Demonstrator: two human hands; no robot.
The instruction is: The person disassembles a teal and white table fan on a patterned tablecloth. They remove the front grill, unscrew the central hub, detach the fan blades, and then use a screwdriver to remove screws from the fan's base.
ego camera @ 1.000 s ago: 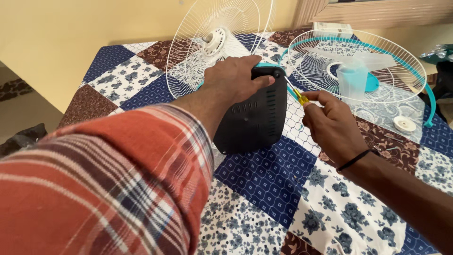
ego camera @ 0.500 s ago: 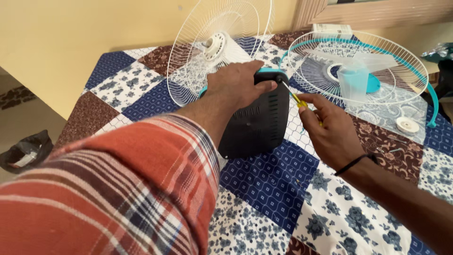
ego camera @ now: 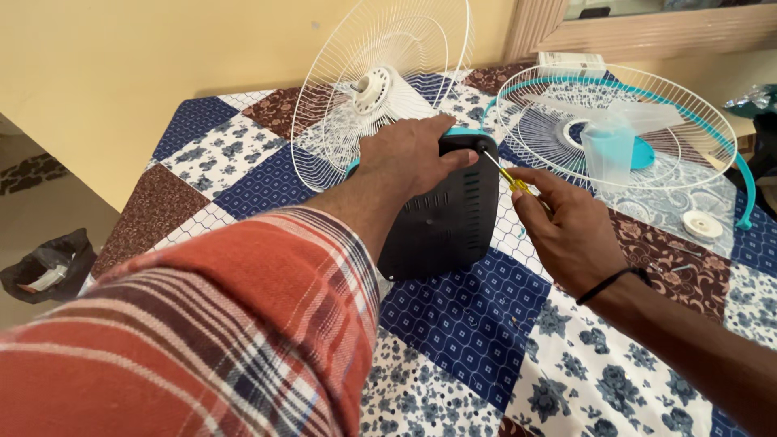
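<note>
Black plastic fan motor housing (ego camera: 441, 214), matte, rounded-rectangular, vent slots on its back, teal rim at top, is stood on the patchwork floral tablecloth (ego camera: 465, 311). Left hand (ego camera: 409, 154) is clamped over the housing's top edge, thumb on its back face. Right hand (ego camera: 566, 231), just right of the housing, is closed around a yellow-handled screwdriver (ego camera: 503, 174); the thin metal shaft is angled up-left, tip at the housing's top right corner, probably in a screw, too small to tell. White wire rear grille (ego camera: 380, 81) is seen upright behind the housing. Front grille with teal ring (ego camera: 627, 121) lies flat to its right, translucent fan blade (ego camera: 607, 142) inside, white round cap (ego camera: 702, 225) beyond. Versus half a second ago: both grips unchanged, view shifted slightly.
</note>
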